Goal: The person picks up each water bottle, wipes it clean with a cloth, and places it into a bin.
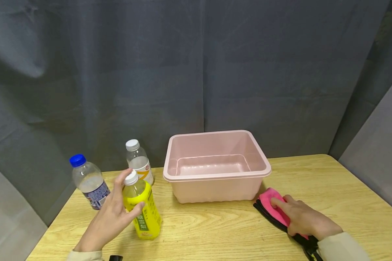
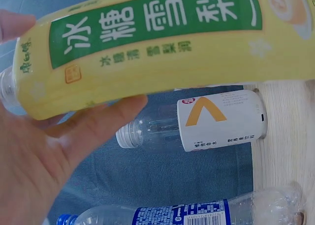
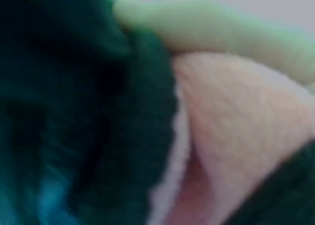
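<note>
My left hand [image 1: 112, 214] is at the upper part of a yellow-labelled drink bottle [image 1: 147, 214], thumb across its front and fingers by the white cap. In the left wrist view, this bottle [image 2: 162, 48] lies between the thumb and a finger. Over on the right, my right hand [image 1: 305, 217] grips a folded pink and black cloth item [image 1: 271, 201]. Up close in the right wrist view, the pink fuzzy fabric [image 3: 246, 112] shows beside dark cloth, with a finger above it; the item's full shape is hidden.
A pink plastic basin [image 1: 215, 190] stands at the middle back of the wooden table [image 1: 209, 232]. Behind my left hand are a white-capped bottle [image 1: 140, 163] and a blue-capped bottle [image 1: 91, 183]. Grey curtains [image 1: 170, 72] hang along the back.
</note>
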Tool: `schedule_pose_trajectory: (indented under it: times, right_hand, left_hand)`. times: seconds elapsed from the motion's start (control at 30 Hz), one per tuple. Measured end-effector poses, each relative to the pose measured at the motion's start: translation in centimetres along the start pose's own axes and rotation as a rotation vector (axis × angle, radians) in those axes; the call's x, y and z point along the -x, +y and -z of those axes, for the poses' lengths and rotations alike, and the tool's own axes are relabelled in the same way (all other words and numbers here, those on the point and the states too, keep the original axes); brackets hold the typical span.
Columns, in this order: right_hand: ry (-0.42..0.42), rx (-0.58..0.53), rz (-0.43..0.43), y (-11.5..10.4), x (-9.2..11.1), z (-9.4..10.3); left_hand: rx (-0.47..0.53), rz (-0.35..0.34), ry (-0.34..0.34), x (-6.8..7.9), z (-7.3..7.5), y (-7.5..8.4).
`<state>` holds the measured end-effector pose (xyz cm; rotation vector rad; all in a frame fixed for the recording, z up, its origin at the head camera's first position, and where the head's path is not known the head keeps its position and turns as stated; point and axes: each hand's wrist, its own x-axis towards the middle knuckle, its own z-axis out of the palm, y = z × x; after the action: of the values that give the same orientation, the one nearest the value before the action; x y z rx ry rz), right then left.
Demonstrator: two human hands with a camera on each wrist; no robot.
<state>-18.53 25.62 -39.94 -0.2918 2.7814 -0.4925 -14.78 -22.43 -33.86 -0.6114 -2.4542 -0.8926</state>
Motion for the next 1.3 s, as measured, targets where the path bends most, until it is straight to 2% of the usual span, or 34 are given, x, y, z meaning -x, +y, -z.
schedule_pose_trajectory:
  times: [0.13, 0.33, 0.43, 0.57, 0.67, 0.83, 1.03, 1.2, 1.3]
  right_hand:
    - [0.048, 0.073, 0.053, 0.1, -0.1, 0.3]
    - [0.184, 0.150, 0.196, 0.6, 0.3, 0.8]
    - [0.204, 0.111, 0.263, 0.0, 0.6, 1.3]
    - [0.154, 0.012, 0.380, -1.1, 1.1, 1.9]
    - [0.130, -0.055, 0.501, -2.2, 1.5, 2.0]
    - [0.251, -0.072, 0.755, -5.0, 1.9, 2.4]
    - [0.413, -0.093, 0.916, -10.2, 1.6, 3.1]
    - [0.620, -0.237, 1.087, -14.3, -0.7, 2.2]
    - [0.646, -0.345, 1.119, -16.5, -2.1, 1.0]
  left_hand:
    - [0.011, 0.003, 0.002, -0.1, 0.0, 0.0]
    - [0.029, -0.013, -0.003, 0.0, -0.1, 0.1]
    - [0.024, -0.032, 0.004, 0.0, -0.2, 0.1]
    - [0.027, -0.038, 0.007, -0.1, -0.3, 0.2]
    - [0.034, -0.030, -0.010, -0.2, -0.5, 0.5]
    - [0.043, -0.035, -0.034, -0.3, -0.9, 0.8]
    - [0.043, -0.047, -0.041, -0.4, -1.3, 1.1]
    - [0.033, -0.064, -0.048, -0.6, -1.6, 1.5]
    - [0.018, -0.075, -0.042, -0.5, -1.9, 1.7]
